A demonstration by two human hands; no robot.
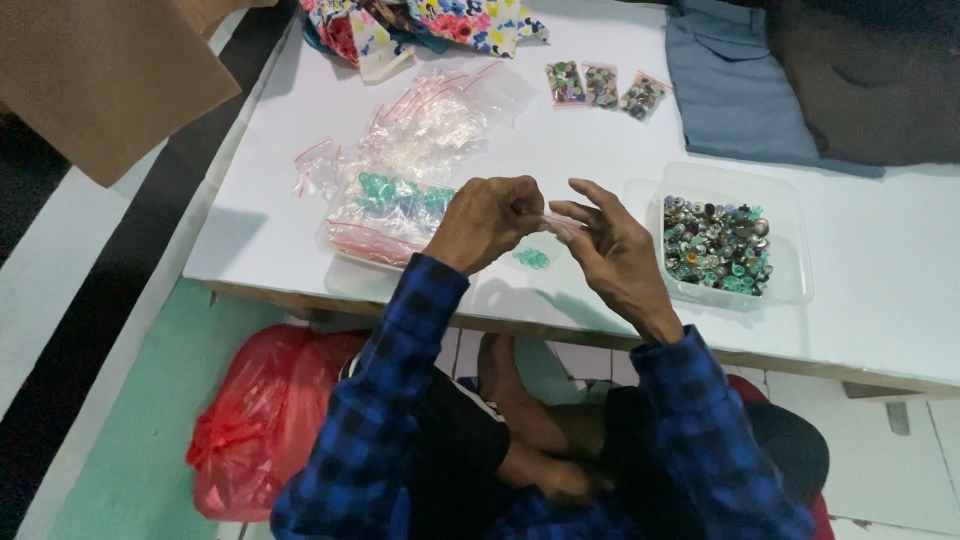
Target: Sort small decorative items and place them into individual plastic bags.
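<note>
Now both hands — left hand (pixel 487 222), right hand (pixel 612 255) — pinching small clear bag (pixel 556 222)

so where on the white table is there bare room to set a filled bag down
Bare patches on the white table: right of the clear plastic tub of buttons, below the grey-blue folded cloth; and between the three small filled bags and the tub. Crowded: the heap of clear zip bags left of the left hand and right hand.
</note>
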